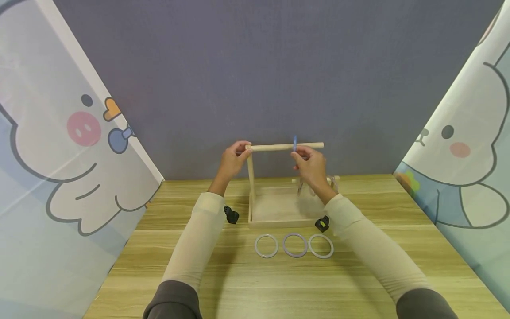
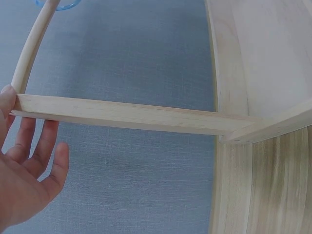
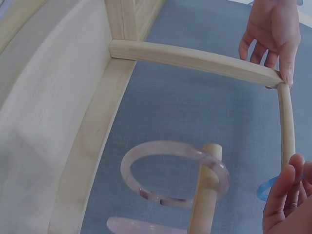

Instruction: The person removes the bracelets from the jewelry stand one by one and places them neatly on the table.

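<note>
A wooden stand has a post rising from a tray-like base, with a round rod running right from its top. My left hand pinches the corner where post and rod meet, thumb on the near side. With thumb and fingertips my right hand pinches a blue bangle, which is around the upper rod, toward its free right end. Below, in the right wrist view, a translucent, brown-marked bangle hangs around a lower rod; part of a pinkish bangle shows beneath.
In front of the base, a white bangle, a lilac bangle and another pale bangle lie in a row on the wood-grain table. Small black devices stand near the base's front corners. A grey panel rises behind.
</note>
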